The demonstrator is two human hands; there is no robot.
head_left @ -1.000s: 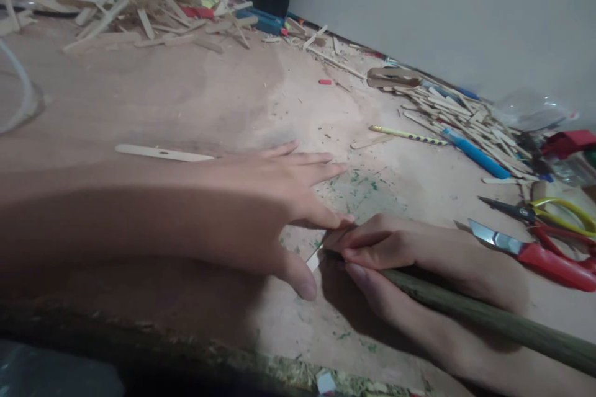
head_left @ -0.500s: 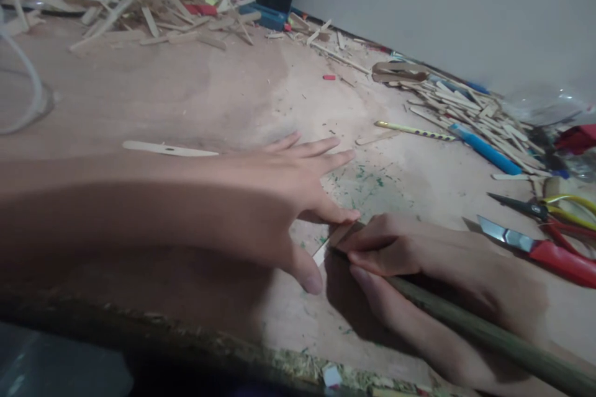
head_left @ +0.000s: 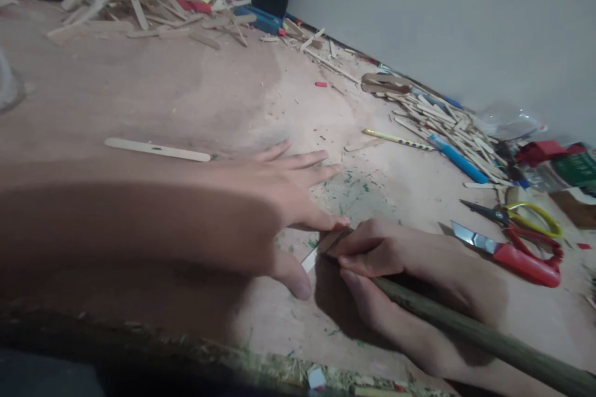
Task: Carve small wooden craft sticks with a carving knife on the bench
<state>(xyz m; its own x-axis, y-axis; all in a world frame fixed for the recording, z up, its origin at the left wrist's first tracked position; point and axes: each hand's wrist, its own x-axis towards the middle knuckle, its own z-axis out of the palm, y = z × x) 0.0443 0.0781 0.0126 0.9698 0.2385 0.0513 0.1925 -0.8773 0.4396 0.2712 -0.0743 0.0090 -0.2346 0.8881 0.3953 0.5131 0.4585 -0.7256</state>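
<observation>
While left hand (head_left: 274, 198) lies flat on wooden tabletop (head_left: 195, 99), fingers spread, its thumb and forefinger pin small pale wood strip (head_left: 311, 257). Right hand (head_left: 400, 254) just beside it, touching — fingers closed round long green-handled tool (head_left: 465, 325), tip pressed on strip between both hands. Handle runs back past right wrist. Beyond right hand: red-handled scissors (head_left: 512, 254), yellow-handled snips (head_left: 521, 216). Beyond left fingers — yellow pencil (head_left: 395, 138), blue pen (head_left: 459, 159), popsicle-stick pile (head_left: 447, 118). Single flat stick (head_left: 156, 149) beside left forearm.
</observation>
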